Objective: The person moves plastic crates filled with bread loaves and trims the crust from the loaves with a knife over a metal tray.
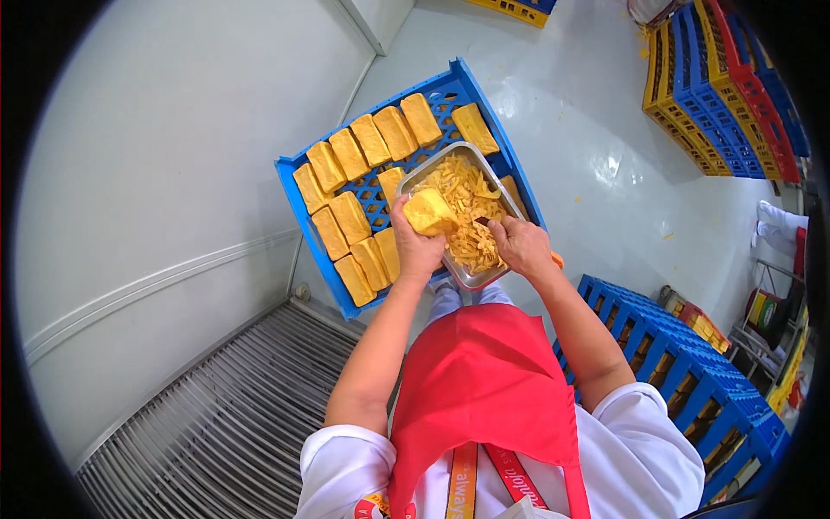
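Note:
My left hand [418, 248] is closed around a yellow cheese-like block [429, 212], holding it tilted over a metal tray [469, 152]. Its upper face looks paler than the darker rind on other blocks. Yellow shavings [462, 186] fill much of the tray. My right hand [524, 247] is closed on what appears to be a knife [482, 221], its dark, short blade pointing toward the held block. An orange end [557, 259] shows beside the heel of that hand. The fingers hide most of the knife.
Under the tray, a blue crate [497, 112] holds several orange-yellow blocks [348, 154]. A wall [164, 130] and metal slats [233, 406] lie to the left. Stacked crates [718, 95] stand at the far right; blue crates [657, 346] with blocks stand near my right arm.

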The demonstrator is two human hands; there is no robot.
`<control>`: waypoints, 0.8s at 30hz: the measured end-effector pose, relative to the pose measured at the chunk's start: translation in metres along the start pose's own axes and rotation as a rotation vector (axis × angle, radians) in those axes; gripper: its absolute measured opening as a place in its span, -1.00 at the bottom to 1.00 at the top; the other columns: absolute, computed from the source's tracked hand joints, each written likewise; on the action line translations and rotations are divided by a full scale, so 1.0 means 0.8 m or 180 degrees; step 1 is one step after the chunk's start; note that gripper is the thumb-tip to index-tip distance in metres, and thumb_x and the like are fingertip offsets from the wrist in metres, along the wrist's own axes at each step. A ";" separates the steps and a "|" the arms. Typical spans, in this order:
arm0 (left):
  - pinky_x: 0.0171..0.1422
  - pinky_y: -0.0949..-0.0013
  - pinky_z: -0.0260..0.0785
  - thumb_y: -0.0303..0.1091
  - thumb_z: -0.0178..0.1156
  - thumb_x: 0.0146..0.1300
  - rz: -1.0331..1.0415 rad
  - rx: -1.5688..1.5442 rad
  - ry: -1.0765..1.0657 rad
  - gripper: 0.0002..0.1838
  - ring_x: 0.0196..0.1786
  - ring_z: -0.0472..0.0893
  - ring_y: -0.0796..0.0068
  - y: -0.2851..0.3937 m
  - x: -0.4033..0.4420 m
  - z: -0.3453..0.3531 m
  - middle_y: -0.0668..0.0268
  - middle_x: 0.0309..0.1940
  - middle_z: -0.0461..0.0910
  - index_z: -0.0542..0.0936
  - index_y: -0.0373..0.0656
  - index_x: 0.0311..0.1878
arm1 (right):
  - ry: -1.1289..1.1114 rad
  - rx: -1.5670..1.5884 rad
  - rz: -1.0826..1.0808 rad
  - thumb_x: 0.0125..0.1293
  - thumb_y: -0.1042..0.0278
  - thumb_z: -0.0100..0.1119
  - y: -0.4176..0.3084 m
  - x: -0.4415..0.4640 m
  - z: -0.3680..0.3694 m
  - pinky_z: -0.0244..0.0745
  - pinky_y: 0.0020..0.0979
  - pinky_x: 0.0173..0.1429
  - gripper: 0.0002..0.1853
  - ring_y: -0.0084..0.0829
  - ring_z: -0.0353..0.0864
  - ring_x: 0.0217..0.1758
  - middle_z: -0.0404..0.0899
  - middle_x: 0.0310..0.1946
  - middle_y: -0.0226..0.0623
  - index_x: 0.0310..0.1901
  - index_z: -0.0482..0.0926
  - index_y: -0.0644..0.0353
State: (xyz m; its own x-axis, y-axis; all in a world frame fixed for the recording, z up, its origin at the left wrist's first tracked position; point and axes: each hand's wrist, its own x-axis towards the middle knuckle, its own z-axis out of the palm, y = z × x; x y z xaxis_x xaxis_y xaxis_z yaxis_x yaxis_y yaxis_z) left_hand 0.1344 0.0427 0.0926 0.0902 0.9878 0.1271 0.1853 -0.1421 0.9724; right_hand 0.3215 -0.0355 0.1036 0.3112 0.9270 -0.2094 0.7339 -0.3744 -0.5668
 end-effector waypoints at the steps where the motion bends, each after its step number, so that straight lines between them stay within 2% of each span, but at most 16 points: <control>1: 0.31 0.22 0.35 -0.69 0.36 -0.19 0.0023 0.0287 -0.0144 -0.13 0.25 0.40 0.14 -0.002 -0.001 -0.002 0.09 0.15 0.31 0.22 -0.17 0.27 | -0.0002 -0.0001 0.0001 0.41 -0.25 -0.01 -0.001 0.000 -0.002 0.53 -0.01 -0.17 -0.41 0.04 0.68 -0.25 0.68 -0.40 -0.05 -0.37 0.64 0.19; 3: 0.29 0.21 0.35 -0.68 0.38 -0.18 0.0031 0.0572 -0.0290 -0.18 0.24 0.43 0.11 -0.008 -0.004 -0.005 0.10 0.12 0.35 0.27 -0.16 0.23 | 0.0015 0.0089 0.0123 0.41 -0.27 -0.03 -0.004 -0.001 -0.007 0.52 0.01 -0.19 -0.39 0.07 0.67 -0.28 0.67 -0.43 -0.02 -0.41 0.64 0.19; 5: 0.26 0.16 0.37 -0.63 0.41 -0.14 0.0772 0.1297 -0.0388 -0.27 0.19 0.46 -0.01 -0.003 -0.004 -0.007 0.11 0.08 0.40 0.34 -0.12 0.17 | 0.0002 0.0285 0.0004 0.41 -0.27 -0.02 -0.007 0.000 -0.010 0.51 0.03 -0.20 -0.38 0.08 0.66 -0.30 0.66 -0.46 0.00 -0.44 0.64 0.19; 8: 0.23 0.10 0.40 -0.57 0.41 -0.09 0.0898 0.1448 -0.0551 -0.33 0.17 0.46 -0.10 0.003 -0.006 -0.006 0.09 0.09 0.40 0.37 -0.08 0.14 | -0.0060 0.0468 -0.0194 0.40 -0.26 0.00 -0.020 0.001 -0.019 0.48 0.04 -0.24 -0.38 0.08 0.64 -0.34 0.63 -0.51 0.01 -0.49 0.63 0.19; 16: 0.16 0.06 0.42 -0.55 0.38 -0.02 0.0938 0.1654 -0.0884 -0.43 0.12 0.49 -0.08 0.025 -0.004 -0.007 0.10 0.06 0.42 0.43 -0.04 0.10 | 0.0170 0.0170 -0.0792 0.42 -0.15 0.04 -0.035 0.014 -0.016 0.46 -0.01 -0.35 -0.44 0.03 0.62 -0.44 0.60 -0.58 -0.05 -0.54 0.62 0.18; 22: 0.14 0.05 0.42 -0.51 0.40 -0.03 0.0849 0.1877 -0.0931 -0.44 0.08 0.51 -0.10 0.031 0.005 -0.005 0.08 0.02 0.43 0.45 -0.02 0.08 | -0.0389 0.0202 -0.1001 0.45 -0.22 -0.02 -0.032 0.018 -0.014 0.45 -0.01 -0.31 -0.43 0.07 0.61 -0.39 0.59 -0.54 -0.07 -0.46 0.62 0.14; 24: 0.13 0.04 0.43 -0.52 0.40 -0.02 0.0823 0.1863 -0.0956 -0.45 0.08 0.52 -0.11 0.032 0.009 -0.006 0.08 0.02 0.43 0.46 -0.02 0.08 | -0.0061 0.0307 -0.0897 0.44 -0.15 0.02 -0.035 0.020 -0.014 0.47 -0.01 -0.33 -0.48 0.01 0.63 -0.43 0.61 -0.57 -0.06 -0.48 0.65 0.12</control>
State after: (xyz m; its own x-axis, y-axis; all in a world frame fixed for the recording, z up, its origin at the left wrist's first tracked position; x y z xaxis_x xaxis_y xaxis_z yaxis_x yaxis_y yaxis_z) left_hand 0.1349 0.0464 0.1192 0.4528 0.8693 0.1983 0.6096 -0.4642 0.6426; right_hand 0.3127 -0.0107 0.1251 0.0913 0.9947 -0.0475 0.7288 -0.0992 -0.6775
